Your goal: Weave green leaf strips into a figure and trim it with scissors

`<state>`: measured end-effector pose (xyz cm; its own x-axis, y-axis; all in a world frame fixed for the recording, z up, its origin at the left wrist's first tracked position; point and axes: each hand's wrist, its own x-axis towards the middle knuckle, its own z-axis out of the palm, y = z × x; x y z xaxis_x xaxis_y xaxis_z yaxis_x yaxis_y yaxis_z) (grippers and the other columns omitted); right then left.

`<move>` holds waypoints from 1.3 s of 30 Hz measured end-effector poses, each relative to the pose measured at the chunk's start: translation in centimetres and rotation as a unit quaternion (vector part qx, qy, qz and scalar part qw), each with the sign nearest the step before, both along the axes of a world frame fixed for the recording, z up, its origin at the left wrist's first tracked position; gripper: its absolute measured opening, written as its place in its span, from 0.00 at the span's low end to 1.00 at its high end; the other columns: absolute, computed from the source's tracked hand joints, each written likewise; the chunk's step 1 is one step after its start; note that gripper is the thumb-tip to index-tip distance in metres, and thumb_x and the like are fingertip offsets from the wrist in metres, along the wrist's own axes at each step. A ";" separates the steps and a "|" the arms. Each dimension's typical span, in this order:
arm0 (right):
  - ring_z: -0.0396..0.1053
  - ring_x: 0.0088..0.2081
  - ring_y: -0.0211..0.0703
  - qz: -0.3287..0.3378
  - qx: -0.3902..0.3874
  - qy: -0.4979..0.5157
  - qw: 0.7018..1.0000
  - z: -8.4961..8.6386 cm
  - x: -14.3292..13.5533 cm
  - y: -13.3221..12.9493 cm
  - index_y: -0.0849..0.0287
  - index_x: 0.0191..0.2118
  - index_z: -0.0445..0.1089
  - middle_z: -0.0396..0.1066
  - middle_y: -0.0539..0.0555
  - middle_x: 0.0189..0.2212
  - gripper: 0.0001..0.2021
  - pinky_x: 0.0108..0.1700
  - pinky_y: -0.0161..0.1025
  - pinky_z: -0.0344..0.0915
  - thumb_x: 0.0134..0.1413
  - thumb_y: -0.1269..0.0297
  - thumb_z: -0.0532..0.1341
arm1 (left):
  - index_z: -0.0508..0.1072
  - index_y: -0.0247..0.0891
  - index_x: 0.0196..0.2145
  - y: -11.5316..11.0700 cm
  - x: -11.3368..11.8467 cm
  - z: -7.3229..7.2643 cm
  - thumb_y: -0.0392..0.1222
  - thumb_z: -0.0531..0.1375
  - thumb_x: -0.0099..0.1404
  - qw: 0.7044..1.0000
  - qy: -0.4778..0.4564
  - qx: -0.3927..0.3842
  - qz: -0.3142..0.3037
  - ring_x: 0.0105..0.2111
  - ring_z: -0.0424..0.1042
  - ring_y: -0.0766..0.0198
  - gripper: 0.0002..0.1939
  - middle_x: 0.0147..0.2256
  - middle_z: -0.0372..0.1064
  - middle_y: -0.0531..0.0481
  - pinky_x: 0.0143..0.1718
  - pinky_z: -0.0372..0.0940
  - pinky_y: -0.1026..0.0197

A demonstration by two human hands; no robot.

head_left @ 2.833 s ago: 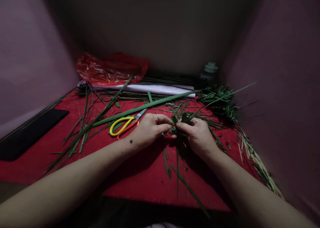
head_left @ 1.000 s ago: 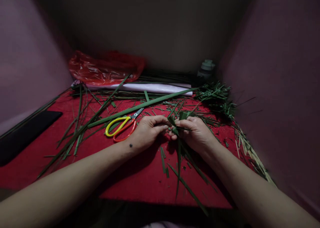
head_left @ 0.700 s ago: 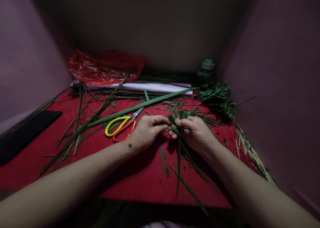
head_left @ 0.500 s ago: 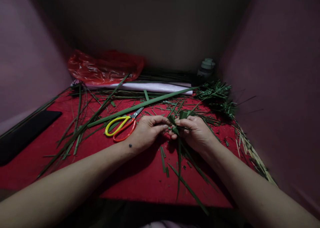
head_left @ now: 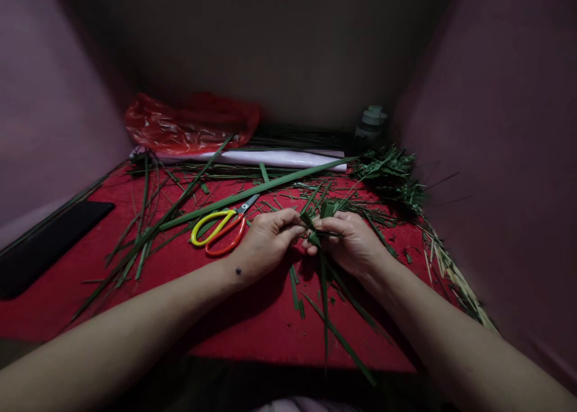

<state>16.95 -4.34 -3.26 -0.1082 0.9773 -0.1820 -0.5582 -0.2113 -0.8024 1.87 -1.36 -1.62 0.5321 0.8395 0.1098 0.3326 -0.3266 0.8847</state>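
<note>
Between my two hands is a small folded piece of green leaf strips (head_left: pixel 312 239), with long ends hanging down over the red table (head_left: pixel 252 334). My left hand (head_left: pixel 276 239) pinches its left side between thumb and fingers. On the right side, my right hand (head_left: pixel 354 239) is closed on the same strips, thumb on top. The fingertips of both hands nearly meet, and the folds between them are partly hidden. Scissors with one yellow and one red handle (head_left: pixel 225 243) lie just left of my left hand, blades pointing away.
Long leaves (head_left: pixel 252 191) cross the table behind my hands, with scraps around. At the back are a red plastic bag (head_left: pixel 189 126), a white roll (head_left: pixel 283 158) and a bottle (head_left: pixel 372 123). Leafy stems (head_left: pixel 392 171) lie at the right, a black flat object (head_left: pixel 54 243) at the left.
Both hands keep their hold on the leaf piece and have shifted only slightly. The view has moved a little, and the hanging strip ends sit slightly differently.
</note>
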 end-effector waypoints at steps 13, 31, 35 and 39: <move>0.68 0.19 0.39 -0.009 0.011 -0.040 0.999 -0.2 -0.3 0.0 0.63 0.21 0.65 0.70 0.52 0.18 0.05 0.22 0.35 0.67 0.37 0.73 0.63 | 0.60 0.34 0.34 0.1 0.8 1.1 0.30 0.54 0.58 0.958 -0.128 -0.254 -0.037 0.17 0.65 0.74 0.06 0.20 0.67 0.55 0.15 0.51 0.74; 0.68 0.19 0.37 -0.041 0.016 -0.060 0.997 -0.3 -0.4 0.1 0.63 0.22 0.65 0.70 0.50 0.18 0.05 0.21 0.34 0.68 0.36 0.72 0.63 | 0.63 0.34 0.33 0.1 0.5 1.5 0.32 0.55 0.55 0.969 -0.100 -0.220 -0.052 0.19 0.66 0.73 0.06 0.23 0.68 0.54 0.18 0.54 0.71; 0.68 0.19 0.37 -0.019 0.020 -0.066 0.997 -0.4 -0.4 0.0 0.63 0.23 0.66 0.70 0.50 0.18 0.04 0.21 0.35 0.68 0.37 0.72 0.63 | 0.63 0.34 0.35 0.0 0.4 1.3 0.32 0.56 0.55 0.975 -0.090 -0.198 -0.036 0.18 0.64 0.74 0.08 0.23 0.68 0.54 0.17 0.53 0.71; 0.67 0.18 0.37 -0.017 0.022 -0.082 0.996 -0.4 -0.4 0.0 0.64 0.23 0.66 0.70 0.51 0.18 0.04 0.21 0.34 0.67 0.38 0.72 0.62 | 0.64 0.34 0.36 0.4 0.2 1.0 0.33 0.56 0.55 0.983 -0.068 -0.166 -0.046 0.19 0.64 0.73 0.09 0.24 0.69 0.53 0.18 0.54 0.71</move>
<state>16.52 -4.39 -3.66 -0.0479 0.9872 -0.1522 -0.4254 -0.1580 -0.8911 2.07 -0.97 -0.66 0.6065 0.7904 -0.0863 0.1859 -0.0355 0.9819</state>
